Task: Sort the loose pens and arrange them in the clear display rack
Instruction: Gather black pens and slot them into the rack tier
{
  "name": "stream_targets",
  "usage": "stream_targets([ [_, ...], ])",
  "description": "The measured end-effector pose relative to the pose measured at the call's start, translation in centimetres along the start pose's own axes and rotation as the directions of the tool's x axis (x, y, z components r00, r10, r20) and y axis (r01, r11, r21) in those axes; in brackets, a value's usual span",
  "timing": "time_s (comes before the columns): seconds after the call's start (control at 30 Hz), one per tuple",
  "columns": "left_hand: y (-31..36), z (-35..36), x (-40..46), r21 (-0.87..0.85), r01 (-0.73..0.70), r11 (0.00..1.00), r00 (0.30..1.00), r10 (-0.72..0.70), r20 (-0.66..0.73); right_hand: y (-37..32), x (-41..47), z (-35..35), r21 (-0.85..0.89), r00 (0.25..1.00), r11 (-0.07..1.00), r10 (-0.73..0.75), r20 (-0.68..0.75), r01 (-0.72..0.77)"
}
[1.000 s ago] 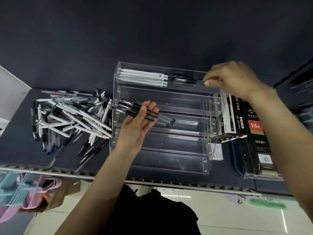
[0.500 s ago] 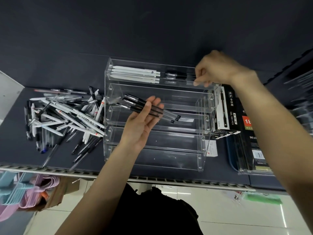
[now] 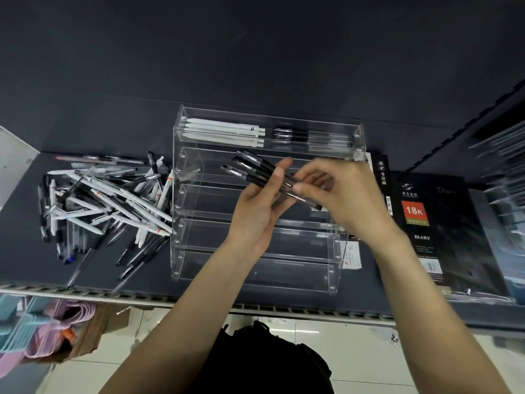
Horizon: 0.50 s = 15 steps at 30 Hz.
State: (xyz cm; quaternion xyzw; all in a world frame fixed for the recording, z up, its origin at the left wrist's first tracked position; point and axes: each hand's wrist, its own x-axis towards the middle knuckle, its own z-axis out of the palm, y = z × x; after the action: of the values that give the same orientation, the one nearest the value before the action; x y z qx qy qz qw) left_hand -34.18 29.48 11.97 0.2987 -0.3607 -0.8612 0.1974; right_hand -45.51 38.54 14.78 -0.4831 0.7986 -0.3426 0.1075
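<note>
A clear tiered display rack stands mid-shelf. Its top tier holds white pens on the left and black-capped clear pens on the right; the lower tiers look bare. My left hand holds a small bunch of black pens in front of the rack's upper tiers. My right hand has come beside it and pinches one pen of that bunch near its right end. A heap of loose pens lies on the shelf left of the rack.
Boxed pens and a black diary pack marked 18K lie right of the rack. The shelf's front edge runs below. Pastel hangers sit under the shelf at the lower left. A dark back wall rises behind.
My right hand has left the top tier's right end and come down to the pens in my left hand, pinching one. The left hand has stayed about where it was.
</note>
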Motion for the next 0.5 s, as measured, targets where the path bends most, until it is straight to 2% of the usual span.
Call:
stream_targets([
  [0.13, 0.1, 0.0, 0.2, -0.011, -0.011, 1.0, 0.999, 0.011, -0.035, 1.8, 2.7, -3.4, 0.019, 0.989, 0.997, 0.078, -0.124, -0.076],
  [0.23, 0.2, -0.4, 0.4, 0.03, -0.001, 1.0, 0.999, 0.002, -0.045, 3.4, 5.5, -5.0, -0.164, 0.984, 0.984, 0.034, -0.173, -0.063],
  [0.33, 0.0, -0.8, 0.6, 0.074, -0.016, 0.997, 0.997, 0.021, -0.069, 4.8, 7.5, -4.2, -0.357, 0.989, 0.934, -0.045, -0.141, -0.008],
  [0.5, -0.3, -1.9, 0.6, 0.067, -0.024, 0.997, 0.995, 0.031, -0.097, 5.3, 8.2, -2.5, -0.561, 0.994, 0.827, -0.092, -0.065, 0.04],
])
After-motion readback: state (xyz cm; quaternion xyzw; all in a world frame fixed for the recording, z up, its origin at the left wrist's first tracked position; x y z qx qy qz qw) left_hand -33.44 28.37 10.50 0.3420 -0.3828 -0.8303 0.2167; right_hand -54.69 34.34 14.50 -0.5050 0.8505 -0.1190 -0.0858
